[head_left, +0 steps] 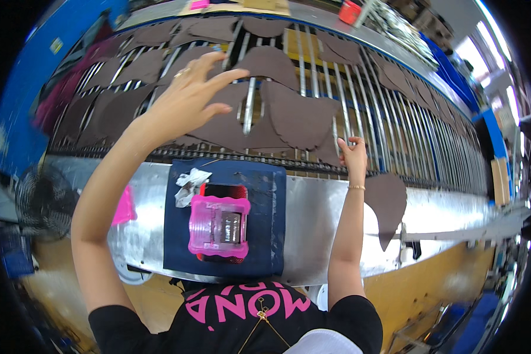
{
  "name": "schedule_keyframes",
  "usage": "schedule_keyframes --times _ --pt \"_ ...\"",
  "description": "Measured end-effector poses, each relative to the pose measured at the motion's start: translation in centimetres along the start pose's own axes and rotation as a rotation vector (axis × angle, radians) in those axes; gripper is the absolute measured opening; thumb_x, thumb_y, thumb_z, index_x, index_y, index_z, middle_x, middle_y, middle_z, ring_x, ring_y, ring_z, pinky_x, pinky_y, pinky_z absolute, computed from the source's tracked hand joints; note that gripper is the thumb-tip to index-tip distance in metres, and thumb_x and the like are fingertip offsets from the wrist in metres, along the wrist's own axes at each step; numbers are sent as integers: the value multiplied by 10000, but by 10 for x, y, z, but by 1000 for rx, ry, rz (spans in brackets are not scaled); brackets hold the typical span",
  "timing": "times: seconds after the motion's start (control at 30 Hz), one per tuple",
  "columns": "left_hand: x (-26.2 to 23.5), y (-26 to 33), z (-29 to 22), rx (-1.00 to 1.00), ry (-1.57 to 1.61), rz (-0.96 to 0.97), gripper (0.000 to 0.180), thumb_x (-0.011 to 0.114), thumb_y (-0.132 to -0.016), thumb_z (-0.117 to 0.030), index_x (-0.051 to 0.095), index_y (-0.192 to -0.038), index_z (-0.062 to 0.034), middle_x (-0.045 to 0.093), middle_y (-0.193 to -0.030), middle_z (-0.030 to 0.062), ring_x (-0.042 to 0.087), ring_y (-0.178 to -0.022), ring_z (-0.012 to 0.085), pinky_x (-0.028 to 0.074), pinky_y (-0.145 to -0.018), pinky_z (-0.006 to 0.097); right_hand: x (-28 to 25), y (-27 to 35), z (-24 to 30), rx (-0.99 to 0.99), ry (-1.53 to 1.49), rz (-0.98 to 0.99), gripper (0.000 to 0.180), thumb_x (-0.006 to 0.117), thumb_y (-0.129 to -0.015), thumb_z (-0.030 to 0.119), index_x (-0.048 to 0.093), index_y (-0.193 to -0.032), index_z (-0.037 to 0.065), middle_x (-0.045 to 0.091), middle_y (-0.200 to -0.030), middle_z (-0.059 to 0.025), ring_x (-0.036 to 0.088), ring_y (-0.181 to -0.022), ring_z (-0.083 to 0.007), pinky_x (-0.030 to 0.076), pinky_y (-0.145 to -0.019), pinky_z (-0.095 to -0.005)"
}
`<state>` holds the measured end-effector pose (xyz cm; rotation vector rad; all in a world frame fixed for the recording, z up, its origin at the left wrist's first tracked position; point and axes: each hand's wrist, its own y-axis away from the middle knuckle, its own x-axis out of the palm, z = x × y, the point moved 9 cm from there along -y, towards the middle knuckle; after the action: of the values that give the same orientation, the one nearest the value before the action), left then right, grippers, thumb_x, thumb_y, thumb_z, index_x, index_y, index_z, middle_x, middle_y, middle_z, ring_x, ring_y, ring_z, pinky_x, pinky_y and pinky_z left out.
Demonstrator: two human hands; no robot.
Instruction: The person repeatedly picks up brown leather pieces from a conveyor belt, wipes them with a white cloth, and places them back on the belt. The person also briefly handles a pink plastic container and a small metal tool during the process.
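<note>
Above the slatted metal conveyor [363, 112], my left hand [189, 97] hovers with fingers spread and nothing in it. Under and beyond it lie flat, curved dark brown cut pieces, some overlapping. A large brown piece [298, 115] with a notched lower edge rests in the middle of the slats. By this piece's right side, at the conveyor's near edge, is my right hand [354, 158]. Its thumb and fingers are partly bent with a gap between them, and I see nothing held. Another brown piece [388, 203] lies on the metal table beside my right wrist, overhanging its front edge.
A dark blue mat [265, 236] covers part of the metal table [312, 218]. On it are a pink scalloped frame [203, 227] over a red base and crumpled white tissue [190, 186]. A black fan [50, 200] stands left; a chain runs along the conveyor's near edge.
</note>
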<state>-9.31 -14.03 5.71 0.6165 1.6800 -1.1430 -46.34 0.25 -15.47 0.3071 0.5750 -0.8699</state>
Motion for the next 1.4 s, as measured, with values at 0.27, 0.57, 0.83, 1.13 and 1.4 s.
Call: schedule_keyframes --times 0.27,0.57,0.83,1.13,1.4 --pt "12 27 -12 -94 196 120 624 727 -757 -121 489 -1331 -185 358 -1382 119 448 -1173 307 397 -996 409 -228 146 -151 441 842 -711 664 826 -649 416 569 -1111 14 632 -981 -190 576 -1014 -361 483 -876 -414" --pt "21 27 -53 70 273 152 644 730 -747 -145 476 -1339 -147 369 -1367 134 476 -1137 289 404 -980 404 -225 141 -163 95 713 -363 397 650 -832 284 615 -1053 -45 654 -994 -234 623 -936 -401 497 -773 -454" --pt "13 43 -54 -95 544 25 617 737 -790 -201 466 -1342 -151 332 -1381 110 486 -1134 275 422 -969 388 -199 186 73 -239 -2 -287 314 474 -993 292 546 -1044 -8 603 -622 -86 586 -438 -134 409 -367 -231" --pt "-18 128 8 -491 1110 -45 249 600 -931 -215 622 -1065 -6 625 -797 -17 646 -644 83 464 -477 176 -40 246 179 -628 -543 179 268 608 -916 138 556 -1100 -50 660 -864 -128 651 -661 -196 509 -555 -268" --pt "-105 240 48 -596 767 -320 218 600 -918 -110 619 -1103 5 672 -900 33 628 -706 54 491 -532 180 54 289 208 -933 -309 395 128 740 -759 78 680 -868 49 629 -682 -62 514 -617 -206 418 -738 -329"
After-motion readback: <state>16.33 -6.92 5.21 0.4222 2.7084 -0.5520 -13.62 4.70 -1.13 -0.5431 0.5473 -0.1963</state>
